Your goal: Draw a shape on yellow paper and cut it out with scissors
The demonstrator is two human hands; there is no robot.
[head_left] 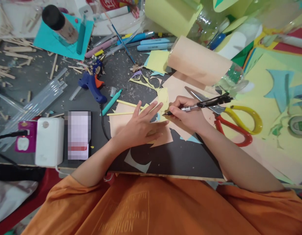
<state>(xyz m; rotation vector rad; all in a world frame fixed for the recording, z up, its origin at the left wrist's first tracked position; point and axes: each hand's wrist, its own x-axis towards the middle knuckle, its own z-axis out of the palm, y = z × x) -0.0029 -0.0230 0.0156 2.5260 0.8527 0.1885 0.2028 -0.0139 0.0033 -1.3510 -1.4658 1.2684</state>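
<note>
My right hand point(184, 112) is closed around a black pen point(190, 107), its tip down at a small yellow paper piece point(163, 96). Spread out with fingers apart, my left hand point(144, 125) lies over paper scraps just left of the pen tip. Peach paper point(118, 122) shows beneath and around both hands, and two thin yellow sticks point(124, 113) stick out left of my left fingers. Scissors point(235, 125) with red and yellow handles lie beside my right forearm, their blades behind the pen.
A blue glue gun point(92, 86), a teal marker point(112, 101), a phone point(79, 135) and a white power bank point(49, 142) lie to the left. Behind my right hand is a peach-wrapped plastic bottle point(200, 62). A dark-capped bottle point(59, 24) stands at the back left.
</note>
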